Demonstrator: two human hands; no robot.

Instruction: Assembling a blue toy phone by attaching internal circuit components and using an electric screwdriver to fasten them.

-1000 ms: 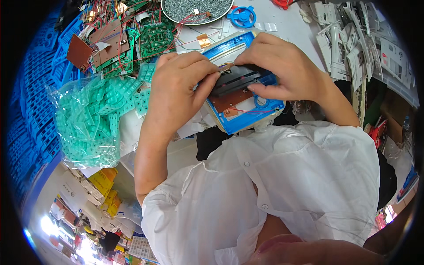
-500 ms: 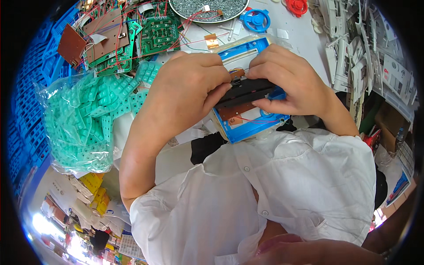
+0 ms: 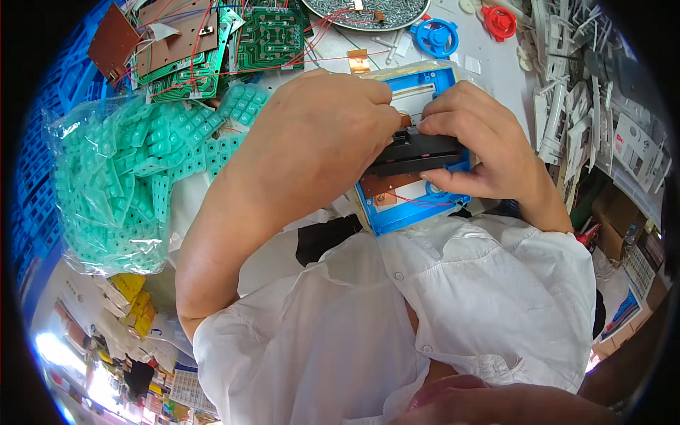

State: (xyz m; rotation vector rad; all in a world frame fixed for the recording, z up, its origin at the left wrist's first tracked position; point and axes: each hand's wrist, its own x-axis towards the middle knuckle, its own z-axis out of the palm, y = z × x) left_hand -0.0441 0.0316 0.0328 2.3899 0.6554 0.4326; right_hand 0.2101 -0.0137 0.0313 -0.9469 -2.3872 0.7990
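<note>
A blue plastic housing (image 3: 400,219) lies on the worktable, close to my white shirt. Inside its lower end are a brown circuit board (image 3: 386,185) and thin red wires. Across its middle sits a long black plastic part (image 3: 418,161), slightly tilted. My right hand (image 3: 489,145) grips the right end of this part between thumb and fingers. Curled fingers of my left hand (image 3: 333,127) press together at the left end of the black part, beside a small black piece on its upper edge. Whatever those left fingertips pinch is hidden behind the knuckles.
Green circuit boards (image 3: 273,42) with red wires pile up at the far left, above a clear bag of turquoise keypads (image 3: 117,184). A round tray of screws (image 3: 375,27) stands at the back, near blue (image 3: 435,37) and red (image 3: 499,23) rings. White plastic parts (image 3: 559,120) line the right.
The view has shifted a little, moving the scene. My left hand is turned more over the black part, its thumb now hidden. The black part lies tilted differently, still in my right hand.
</note>
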